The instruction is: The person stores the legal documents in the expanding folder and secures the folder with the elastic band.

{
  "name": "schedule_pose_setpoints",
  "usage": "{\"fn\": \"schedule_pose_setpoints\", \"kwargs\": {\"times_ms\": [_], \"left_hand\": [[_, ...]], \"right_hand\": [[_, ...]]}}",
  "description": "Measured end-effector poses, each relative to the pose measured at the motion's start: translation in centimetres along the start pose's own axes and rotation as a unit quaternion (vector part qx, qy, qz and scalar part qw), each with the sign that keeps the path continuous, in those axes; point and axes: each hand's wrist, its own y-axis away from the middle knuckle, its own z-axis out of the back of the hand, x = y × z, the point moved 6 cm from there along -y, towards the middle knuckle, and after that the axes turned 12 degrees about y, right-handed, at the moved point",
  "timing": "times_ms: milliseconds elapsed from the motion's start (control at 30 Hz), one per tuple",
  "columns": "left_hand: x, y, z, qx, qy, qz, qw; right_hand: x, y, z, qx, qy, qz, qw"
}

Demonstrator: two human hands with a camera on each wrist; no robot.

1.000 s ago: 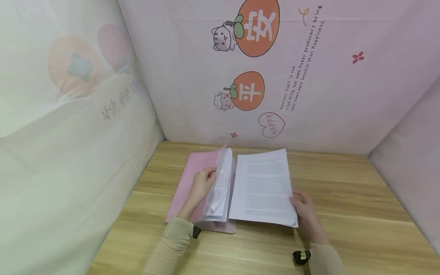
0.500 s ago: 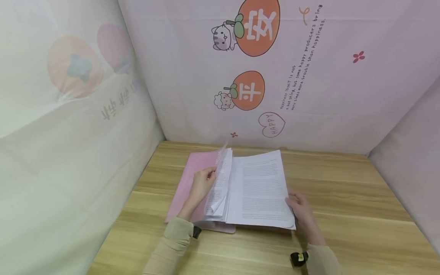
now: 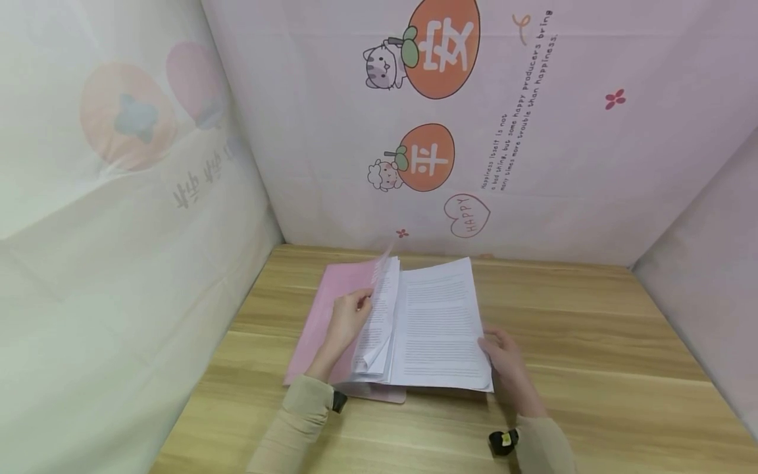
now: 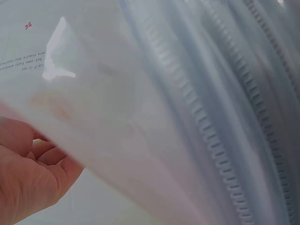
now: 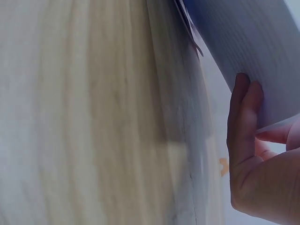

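Note:
A pink plastic folder (image 3: 314, 309) lies spread on the table, with printed pages (image 3: 381, 309) showing in its middle; the lower corner of one page is curled. My left hand (image 3: 346, 319) pinches the edge of a see-through pink sheet of it, raised at a slant. Clear plastic layers with ridged seams (image 4: 206, 126) fill much of the left wrist view. In my right hand (image 3: 505, 359) is the right edge of a printed stack of paper (image 3: 444, 322), thumb on top and fingers (image 5: 246, 117) underneath. The stack's left edge meets the folder's pages, and its right side is lifted.
The wooden table (image 3: 592, 355) extends to both sides and in front of the folder. A white printed cloth (image 3: 562, 217) hangs behind it, with further cloth walls at left and right. Each wrist wears a small black device (image 3: 503, 442).
My right hand has moved left with the paper stack, closing the gap between it and the folder's pages. The left hand has kept its place on the raised sheet.

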Motion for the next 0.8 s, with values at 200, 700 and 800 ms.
{"fn": "schedule_pose_setpoints", "kwargs": {"times_ms": [200,700,800], "left_hand": [[0.0,0.0,0.0,0.004,0.003,0.003,1.0],[0.3,0.0,0.0,0.002,0.0,0.004,1.0],[0.3,0.0,0.0,0.002,0.001,0.002,1.0]], "right_hand": [[0.2,-0.3,-0.9,0.012,0.014,0.006,1.0],[0.3,0.1,-1.3,0.027,0.015,0.015,0.999],[0.1,0.2,-1.2,0.026,0.016,0.013,0.999]]}}
